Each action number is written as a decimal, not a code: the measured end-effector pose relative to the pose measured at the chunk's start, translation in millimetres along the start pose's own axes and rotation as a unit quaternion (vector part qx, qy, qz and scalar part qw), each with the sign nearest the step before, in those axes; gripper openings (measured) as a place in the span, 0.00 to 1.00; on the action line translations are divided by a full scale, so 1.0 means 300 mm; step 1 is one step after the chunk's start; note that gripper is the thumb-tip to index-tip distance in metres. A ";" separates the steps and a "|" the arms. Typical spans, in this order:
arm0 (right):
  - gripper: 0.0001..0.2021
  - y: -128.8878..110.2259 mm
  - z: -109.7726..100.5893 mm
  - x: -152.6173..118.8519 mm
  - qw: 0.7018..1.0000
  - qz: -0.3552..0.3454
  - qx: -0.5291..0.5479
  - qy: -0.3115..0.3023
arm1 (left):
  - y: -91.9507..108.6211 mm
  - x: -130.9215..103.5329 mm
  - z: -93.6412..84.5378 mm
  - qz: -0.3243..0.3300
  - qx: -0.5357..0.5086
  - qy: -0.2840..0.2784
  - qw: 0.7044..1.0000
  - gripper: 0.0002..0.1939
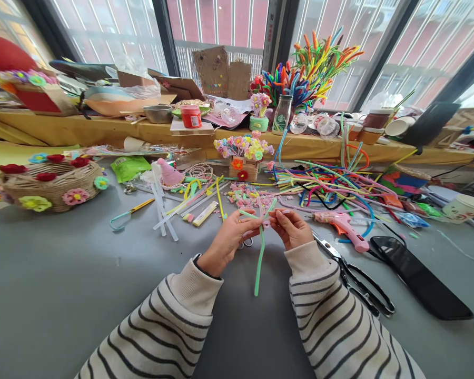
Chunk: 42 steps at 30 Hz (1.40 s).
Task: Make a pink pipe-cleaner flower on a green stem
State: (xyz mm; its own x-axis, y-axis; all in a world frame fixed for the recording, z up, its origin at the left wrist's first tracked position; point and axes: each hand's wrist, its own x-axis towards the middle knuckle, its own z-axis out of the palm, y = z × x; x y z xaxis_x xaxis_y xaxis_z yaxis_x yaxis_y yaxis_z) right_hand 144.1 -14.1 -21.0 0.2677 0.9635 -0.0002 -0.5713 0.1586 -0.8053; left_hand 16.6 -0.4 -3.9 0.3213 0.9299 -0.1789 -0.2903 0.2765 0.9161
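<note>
Near the middle of the head view, a green pipe cleaner piece hangs down between my hands, with shorter green arms spreading at its top and a small pink part at the joint. My left hand pinches it from the left, fingers closed. From the right, my right hand has its thumb and forefinger pressed together at the pink and green joint. Small pink and green bits lie on the table just behind. A small pair of scissors is partly hidden behind my left hand.
Right of my hands lie a pink glue gun, large black-handled scissors and a black phone. Loose pipe cleaners spread behind. At left are a flowered basket, a hook tool and glue sticks.
</note>
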 end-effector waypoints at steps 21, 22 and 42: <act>0.06 0.004 -0.023 0.001 0.907 -0.239 -0.345 -0.030 | 0.000 -0.001 0.006 0.015 0.021 0.000 1.000 0.16; 0.06 0.004 -0.025 -0.001 0.894 -0.257 -0.366 -0.033 | 0.000 -0.001 0.007 0.015 0.019 0.003 1.000 0.15; 0.08 -0.008 -0.044 -0.011 0.595 -0.486 -0.633 -0.095 | -0.008 0.004 -0.002 -0.016 -0.035 -0.001 0.999 0.13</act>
State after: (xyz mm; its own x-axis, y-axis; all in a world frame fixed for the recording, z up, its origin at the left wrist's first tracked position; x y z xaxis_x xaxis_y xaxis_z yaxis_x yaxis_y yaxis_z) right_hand 154.8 -20.5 -26.8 -0.1668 0.5755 0.8006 0.8569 0.4864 -0.1710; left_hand 17.1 0.4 -6.4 0.3325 0.9202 -0.2068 -0.3416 0.3219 0.8830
